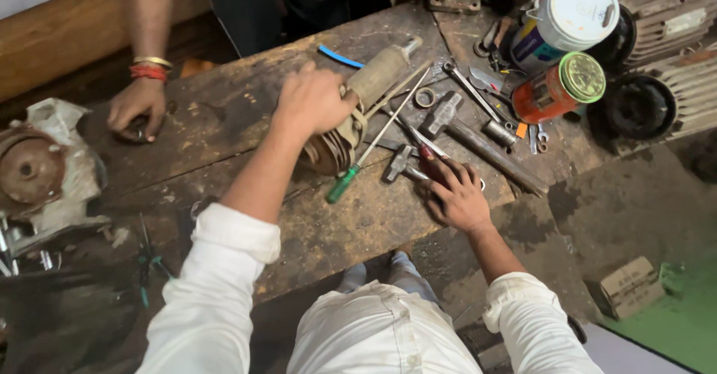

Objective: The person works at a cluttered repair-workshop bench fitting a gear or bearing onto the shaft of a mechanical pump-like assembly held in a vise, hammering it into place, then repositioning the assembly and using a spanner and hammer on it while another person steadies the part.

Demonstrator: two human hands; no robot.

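My left hand [314, 101] grips a motor rotor [373, 79], a dusty tan cylinder with a steel shaft and copper-coloured windings at its near end, lying on the worn wooden bench [224, 105]. My right hand [455, 195] rests flat on the bench, its fingers on a red-handled tool [427, 154] beside a small hammer [399, 161]. A green-handled screwdriver [345, 182] lies between my hands, its long shaft running up to the right.
Another person's hand [137, 107] with bangles rests at the bench's left. A second hammer [442, 111], spanners [470, 89] and a blue strip [337, 55] lie about. A white tub [571, 16] and an orange tin [560, 86] stand right. A motor housing [33, 169] sits far left.
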